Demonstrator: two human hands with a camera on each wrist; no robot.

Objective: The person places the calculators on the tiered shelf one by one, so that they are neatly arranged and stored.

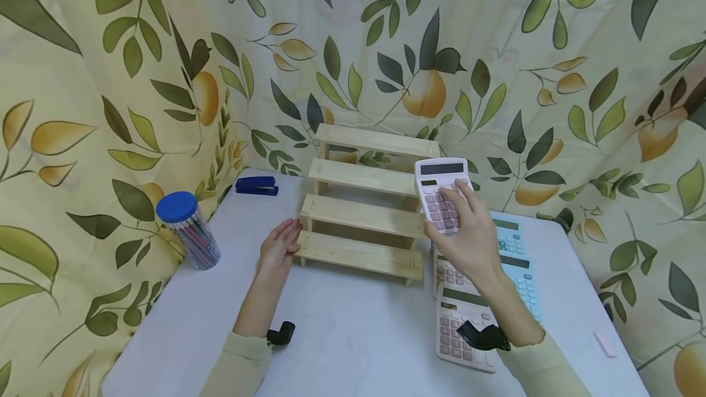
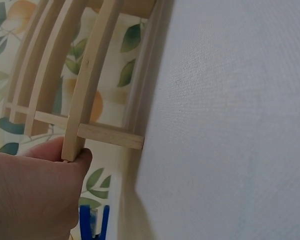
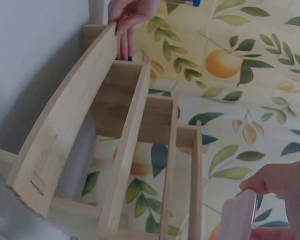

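A stepped wooden rack (image 1: 364, 215) stands mid-table, its shelves rising toward the back. At the left end of its lowest shelf, my left hand (image 1: 278, 250) grips the board; the left wrist view has the thumb and fingers about the end of that shelf (image 2: 92, 75). My right hand (image 1: 470, 231) holds a pale pink calculator (image 1: 439, 206) by its sides, raised beside the rack's right end with its keys toward me. In the right wrist view this calculator (image 3: 238, 216) shows edge-on between thumb and fingers.
Right of the rack lie pink calculators (image 1: 456, 339) and blue calculators (image 1: 510, 234), partly hidden under my right arm. A blue stapler (image 1: 256, 186) is at the back left. Nearer stands a blue-lidded jar of pens (image 1: 200, 241). A pink slip (image 1: 605, 345) lies far right. Patterned curtain surrounds the table.
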